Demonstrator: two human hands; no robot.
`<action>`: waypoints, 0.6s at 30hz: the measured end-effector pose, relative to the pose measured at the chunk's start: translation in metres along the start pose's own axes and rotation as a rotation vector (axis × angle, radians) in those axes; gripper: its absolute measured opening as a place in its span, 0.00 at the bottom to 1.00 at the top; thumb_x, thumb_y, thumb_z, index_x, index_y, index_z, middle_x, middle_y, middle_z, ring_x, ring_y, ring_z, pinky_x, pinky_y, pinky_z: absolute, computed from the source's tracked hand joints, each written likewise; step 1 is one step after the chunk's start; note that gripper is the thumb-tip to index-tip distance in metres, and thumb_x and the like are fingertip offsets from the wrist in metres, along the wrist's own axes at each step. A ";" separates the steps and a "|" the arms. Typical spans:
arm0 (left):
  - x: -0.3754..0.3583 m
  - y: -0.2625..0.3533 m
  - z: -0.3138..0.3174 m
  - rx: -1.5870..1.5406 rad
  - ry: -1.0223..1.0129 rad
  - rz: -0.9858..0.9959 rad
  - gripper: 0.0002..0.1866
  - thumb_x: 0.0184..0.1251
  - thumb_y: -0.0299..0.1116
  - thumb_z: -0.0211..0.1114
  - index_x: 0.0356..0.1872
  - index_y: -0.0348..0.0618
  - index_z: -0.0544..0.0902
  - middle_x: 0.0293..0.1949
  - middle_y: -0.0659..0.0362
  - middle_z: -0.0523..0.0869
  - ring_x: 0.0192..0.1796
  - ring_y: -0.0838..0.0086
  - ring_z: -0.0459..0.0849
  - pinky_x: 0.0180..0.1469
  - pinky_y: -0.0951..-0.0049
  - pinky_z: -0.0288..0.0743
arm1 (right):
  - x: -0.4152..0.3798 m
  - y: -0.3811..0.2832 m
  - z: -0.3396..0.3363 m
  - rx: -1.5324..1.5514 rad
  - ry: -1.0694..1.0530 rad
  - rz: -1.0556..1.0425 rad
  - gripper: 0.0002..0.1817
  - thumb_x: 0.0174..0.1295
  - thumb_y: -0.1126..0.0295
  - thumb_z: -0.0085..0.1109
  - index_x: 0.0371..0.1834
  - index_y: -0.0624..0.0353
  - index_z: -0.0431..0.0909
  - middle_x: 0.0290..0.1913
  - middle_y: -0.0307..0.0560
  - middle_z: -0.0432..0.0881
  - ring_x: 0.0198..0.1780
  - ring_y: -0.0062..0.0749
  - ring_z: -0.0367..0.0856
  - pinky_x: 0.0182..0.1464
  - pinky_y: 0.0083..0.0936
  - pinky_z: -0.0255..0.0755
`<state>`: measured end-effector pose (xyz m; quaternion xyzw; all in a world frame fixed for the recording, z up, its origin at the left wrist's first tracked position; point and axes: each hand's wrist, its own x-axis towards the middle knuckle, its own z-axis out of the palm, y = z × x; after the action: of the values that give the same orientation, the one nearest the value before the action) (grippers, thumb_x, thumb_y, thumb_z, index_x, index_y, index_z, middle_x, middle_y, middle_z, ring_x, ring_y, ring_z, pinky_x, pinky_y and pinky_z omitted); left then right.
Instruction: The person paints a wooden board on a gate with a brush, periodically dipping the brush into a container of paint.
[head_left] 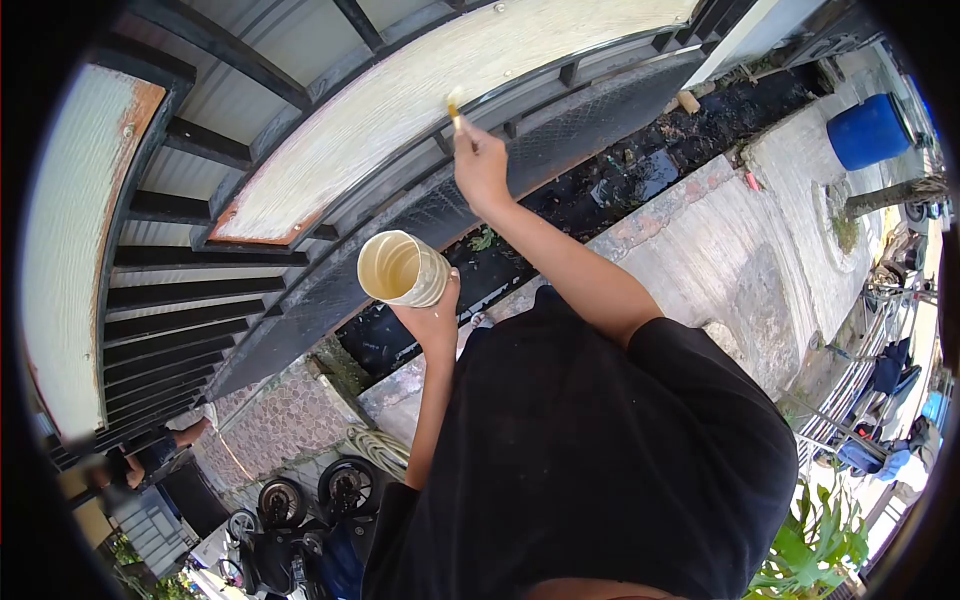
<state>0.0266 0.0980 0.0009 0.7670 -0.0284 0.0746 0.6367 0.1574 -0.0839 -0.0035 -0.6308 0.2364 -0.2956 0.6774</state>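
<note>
A cream-coloured cup (pixel 403 268) with a ribbed outside is held in my left hand (pixel 433 318), its open mouth tilted up towards the camera. Pale residue coats the inside of the cup. My right hand (pixel 482 172) pinches a small brush (pixel 455 106) by its handle. The pale bristles are at the lower edge of a long cream board (pixel 400 105), which is fixed in a dark metal frame. Whether the bristles touch the board I cannot tell. Reddish-brown patches show along the board's near end.
Below the board runs a dark mesh panel (pixel 560 135), then a ditch (pixel 640 165) with dark water. A blue barrel (pixel 868 132) stands on the concrete at the right. Motorbikes (pixel 315 500) and another person (pixel 150 455) are at the lower left.
</note>
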 end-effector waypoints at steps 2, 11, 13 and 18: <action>0.003 0.006 0.001 0.002 -0.028 0.012 0.41 0.58 0.22 0.85 0.70 0.33 0.69 0.62 0.49 0.83 0.64 0.63 0.84 0.73 0.60 0.74 | -0.027 -0.021 -0.004 -0.049 -0.185 0.153 0.20 0.81 0.70 0.61 0.71 0.68 0.84 0.33 0.33 0.81 0.32 0.12 0.69 0.33 0.20 0.66; 0.006 0.012 -0.005 0.001 -0.118 -0.019 0.41 0.57 0.22 0.85 0.70 0.34 0.70 0.63 0.49 0.83 0.64 0.63 0.84 0.73 0.60 0.75 | -0.006 -0.008 0.009 0.031 0.048 0.026 0.22 0.84 0.71 0.56 0.75 0.68 0.81 0.29 0.28 0.74 0.29 0.11 0.65 0.29 0.20 0.63; 0.009 0.010 -0.005 -0.021 -0.111 -0.038 0.41 0.57 0.22 0.85 0.70 0.34 0.70 0.63 0.49 0.83 0.64 0.64 0.85 0.73 0.60 0.75 | -0.026 -0.007 0.010 0.085 -0.062 0.142 0.21 0.84 0.70 0.56 0.73 0.70 0.81 0.31 0.30 0.76 0.30 0.10 0.68 0.30 0.20 0.64; 0.009 0.004 -0.008 -0.010 -0.128 0.022 0.42 0.56 0.22 0.85 0.69 0.34 0.70 0.62 0.49 0.83 0.64 0.64 0.85 0.73 0.60 0.75 | 0.008 -0.002 -0.014 0.084 0.285 0.032 0.23 0.86 0.68 0.51 0.75 0.72 0.78 0.30 0.30 0.73 0.28 0.12 0.66 0.29 0.20 0.63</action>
<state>0.0343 0.1060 0.0074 0.7667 -0.0779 0.0320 0.6364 0.1532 -0.1001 -0.0027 -0.5495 0.3275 -0.3810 0.6675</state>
